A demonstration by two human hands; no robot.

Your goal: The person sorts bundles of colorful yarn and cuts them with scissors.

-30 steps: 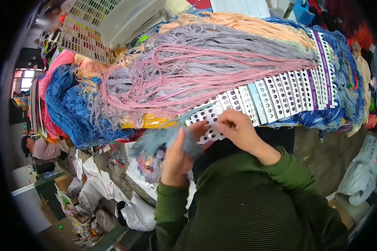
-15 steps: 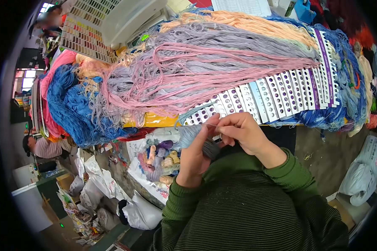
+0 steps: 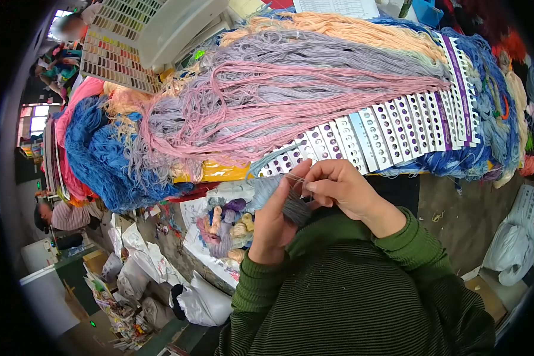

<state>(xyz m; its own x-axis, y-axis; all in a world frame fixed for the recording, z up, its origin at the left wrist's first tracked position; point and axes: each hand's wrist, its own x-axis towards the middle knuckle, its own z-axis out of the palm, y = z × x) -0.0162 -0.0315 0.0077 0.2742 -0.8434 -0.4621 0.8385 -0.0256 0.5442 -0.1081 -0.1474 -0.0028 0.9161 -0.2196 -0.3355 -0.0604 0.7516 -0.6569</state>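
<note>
My left hand (image 3: 271, 222) is closed around a skein of grey-blue thread (image 3: 296, 210), whose paler part sticks out to the left of the thumb. My right hand (image 3: 347, 191) pinches a thin strand of that thread between thumb and finger, close beside the left fingertips. Just beyond both hands lies a row of white cards with punched holes (image 3: 371, 142), overlapping one another. Long pink threads (image 3: 314, 92) and grey-lilac threads (image 3: 267, 50) spread across the heap behind them. A loose grey-blue strand (image 3: 273, 159) rests over the cards' left end.
Blue yarn (image 3: 101, 157) hangs over the table's left side, with peach thread (image 3: 350, 31) at the back. A colour sample board (image 3: 115, 50) stands back left. Small skeins (image 3: 219, 231) lie on a white sheet below. White bags (image 3: 202, 299) and other people are at left.
Both hands stay together at nearly the same spot. The skein shows more of its dark grey part below the left fingers. The view has shifted slightly.
</note>
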